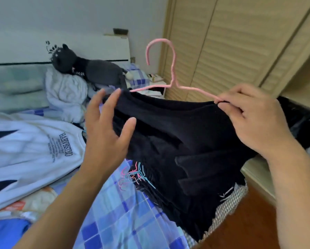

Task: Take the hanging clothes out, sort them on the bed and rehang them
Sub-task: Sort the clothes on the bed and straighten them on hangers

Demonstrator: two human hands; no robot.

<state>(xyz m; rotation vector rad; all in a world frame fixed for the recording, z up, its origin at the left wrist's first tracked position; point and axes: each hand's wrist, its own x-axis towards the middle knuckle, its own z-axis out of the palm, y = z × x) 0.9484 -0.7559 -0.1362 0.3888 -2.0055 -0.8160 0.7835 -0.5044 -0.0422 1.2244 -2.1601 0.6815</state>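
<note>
Down at the near edge, blue checked bedding covers the bed, a white printed sweatshirt spread flat on its left side. Just above it, the left hand is spread wide, fingers straight, fingertips against the black garment (nothing gripped there). Over to the right hand: fingers curled, pinching the pink hanger at its shoulder end together with the black cloth, hook up. Further back, a dark plush cat lies on the pillows, louvred wardrobe doors behind.

Both forearms bare; no sleeves, nothing worn.
</note>
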